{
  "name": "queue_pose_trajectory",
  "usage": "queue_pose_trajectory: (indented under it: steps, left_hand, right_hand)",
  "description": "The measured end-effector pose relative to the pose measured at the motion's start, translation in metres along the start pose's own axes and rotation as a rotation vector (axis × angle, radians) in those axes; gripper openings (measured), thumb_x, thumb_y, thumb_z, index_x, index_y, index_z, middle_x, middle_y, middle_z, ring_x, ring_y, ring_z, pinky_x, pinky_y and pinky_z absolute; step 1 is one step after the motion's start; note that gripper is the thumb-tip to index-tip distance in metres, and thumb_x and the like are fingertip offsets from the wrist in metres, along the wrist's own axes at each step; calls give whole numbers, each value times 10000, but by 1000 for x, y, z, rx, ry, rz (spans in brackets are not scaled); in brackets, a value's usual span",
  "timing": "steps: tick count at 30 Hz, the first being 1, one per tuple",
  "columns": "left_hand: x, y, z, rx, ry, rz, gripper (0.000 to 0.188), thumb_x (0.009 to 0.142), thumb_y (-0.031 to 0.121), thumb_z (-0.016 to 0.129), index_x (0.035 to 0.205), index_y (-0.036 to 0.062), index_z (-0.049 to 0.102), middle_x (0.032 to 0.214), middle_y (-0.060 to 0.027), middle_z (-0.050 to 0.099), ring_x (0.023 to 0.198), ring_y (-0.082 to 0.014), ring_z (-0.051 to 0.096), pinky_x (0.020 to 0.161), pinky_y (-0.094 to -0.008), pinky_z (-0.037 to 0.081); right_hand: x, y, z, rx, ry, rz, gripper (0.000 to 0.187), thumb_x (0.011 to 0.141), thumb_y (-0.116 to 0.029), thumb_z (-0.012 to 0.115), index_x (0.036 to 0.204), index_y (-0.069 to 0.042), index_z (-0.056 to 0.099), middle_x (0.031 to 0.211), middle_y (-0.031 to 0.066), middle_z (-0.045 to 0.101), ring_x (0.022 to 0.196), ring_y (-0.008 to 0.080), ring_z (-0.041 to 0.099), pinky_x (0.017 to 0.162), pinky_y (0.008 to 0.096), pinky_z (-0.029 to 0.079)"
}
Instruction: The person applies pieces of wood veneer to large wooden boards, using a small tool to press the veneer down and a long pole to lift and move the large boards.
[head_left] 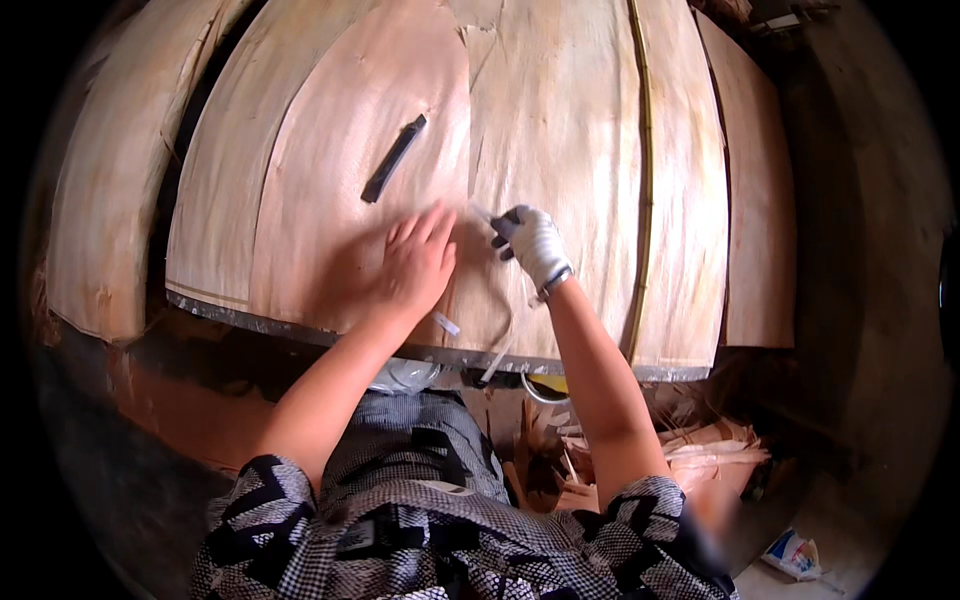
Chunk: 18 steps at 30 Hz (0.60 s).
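Observation:
My left hand (418, 258), bare, lies with its fingers stretched out on a thin wood veneer sheet (340, 150), just left of a long seam. My right hand (533, 240) wears a white glove with dark fingertips. Its fingers are pinched on a thin pale strip (480, 212), whose tip points at the seam. Another narrow pale strip (503, 345) trails below that hand over the front edge; I cannot tell whether they are one piece. A flat black bar-like tool (394, 160) rests beyond my left hand. A small whitish piece (446, 323) lies near the front edge.
A long thin greenish-brown stick (645, 180) runs front to back on the right. More veneer sheets (115, 200) lie left, across a dark gap. Beneath the front edge are a yellow-and-white container (547, 387) and veneer scraps (715, 450). A printed packet (792, 555) lies lower right.

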<state>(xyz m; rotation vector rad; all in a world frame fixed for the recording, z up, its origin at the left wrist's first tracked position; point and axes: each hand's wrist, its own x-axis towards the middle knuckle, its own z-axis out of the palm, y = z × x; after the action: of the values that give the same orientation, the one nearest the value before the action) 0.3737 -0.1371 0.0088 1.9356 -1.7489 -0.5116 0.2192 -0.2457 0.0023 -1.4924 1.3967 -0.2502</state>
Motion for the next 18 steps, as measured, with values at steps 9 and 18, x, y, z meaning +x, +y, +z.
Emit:
queue_pose_trajectory:
  steps: [9, 18]
  left_hand:
    - [45, -18, 65, 356, 106, -6, 380, 795, 52, 416, 1138, -74, 517, 1197, -197, 512, 1125, -332, 477, 1020, -379, 325]
    - [-129, -127, -66, -146, 506, -244, 225, 709, -40, 565, 906, 44, 635, 989, -94, 611, 914, -264, 577, 789, -350, 467]
  right_hand:
    - [24, -8, -6, -779, 299, -305, 156, 792, -181, 575, 820, -35, 620, 685, 163, 623, 645, 301, 612, 576, 394, 473]
    - [-55, -77, 157, -78, -427, -162, 143, 804, -65, 572, 934, -13, 599, 746, 87, 644, 578, 135, 584, 499, 268, 476]
